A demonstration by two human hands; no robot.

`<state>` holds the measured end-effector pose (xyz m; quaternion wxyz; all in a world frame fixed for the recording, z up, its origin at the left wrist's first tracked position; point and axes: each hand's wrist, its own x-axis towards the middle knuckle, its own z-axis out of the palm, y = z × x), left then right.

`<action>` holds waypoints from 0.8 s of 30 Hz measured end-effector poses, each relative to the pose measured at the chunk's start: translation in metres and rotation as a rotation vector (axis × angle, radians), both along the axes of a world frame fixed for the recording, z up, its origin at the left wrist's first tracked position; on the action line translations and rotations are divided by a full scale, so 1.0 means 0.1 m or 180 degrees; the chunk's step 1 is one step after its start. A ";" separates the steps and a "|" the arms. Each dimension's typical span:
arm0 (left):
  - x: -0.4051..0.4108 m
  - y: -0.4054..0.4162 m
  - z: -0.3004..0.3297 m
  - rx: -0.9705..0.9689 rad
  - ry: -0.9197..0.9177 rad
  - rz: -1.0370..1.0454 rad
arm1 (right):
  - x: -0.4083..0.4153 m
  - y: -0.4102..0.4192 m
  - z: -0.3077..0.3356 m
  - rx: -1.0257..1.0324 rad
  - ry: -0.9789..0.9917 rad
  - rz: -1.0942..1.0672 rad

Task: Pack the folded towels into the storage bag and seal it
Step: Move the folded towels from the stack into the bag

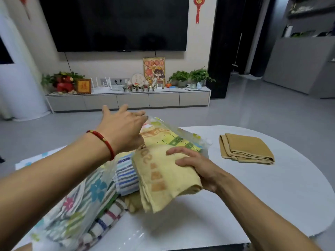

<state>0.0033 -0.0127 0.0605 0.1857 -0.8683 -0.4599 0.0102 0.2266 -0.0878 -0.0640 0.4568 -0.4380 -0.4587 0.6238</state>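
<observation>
A clear storage bag printed with flowers lies on the white table, its mouth lifted toward me. Several folded towels show inside it, among them a blue striped towel and a yellow-green checked towel. My left hand reaches over the bag's top layer with its fingers spread; whether it grips the plastic is hidden. My right hand holds a folded pale yellow towel with orange print at the bag's mouth. A folded tan towel lies alone on the table at the right.
The table's rounded edge runs along the right and near side. Grey floor lies beyond it. A low TV cabinet with plants and ornaments stands against the far wall under a big dark screen.
</observation>
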 end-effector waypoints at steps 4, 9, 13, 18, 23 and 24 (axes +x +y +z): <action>-0.05 0.00 0.09 0.0004 -0.0048 0.0012 | -0.58 0.77 -0.28 0.0304 -0.0315 -0.1257; -0.09 0.04 0.04 0.0008 -0.0063 -0.0027 | -0.75 1.06 -0.77 -0.0131 -0.1593 -0.1628; -0.09 0.05 -0.04 0.0006 -0.0058 -0.0065 | -0.65 0.96 -0.67 0.0045 -0.1759 -0.1558; 0.00 0.06 -0.20 -0.0089 -0.0074 -0.0098 | -0.16 0.45 -0.52 0.0136 -0.2182 -0.1374; 0.23 0.07 -0.37 -0.0100 -0.0024 -0.0225 | 0.74 -0.04 -0.45 -0.0275 -0.2636 -0.1392; 0.28 0.08 -0.40 -0.0074 0.0016 -0.0243 | 0.95 -0.08 -0.46 -0.0338 -0.2732 -0.1545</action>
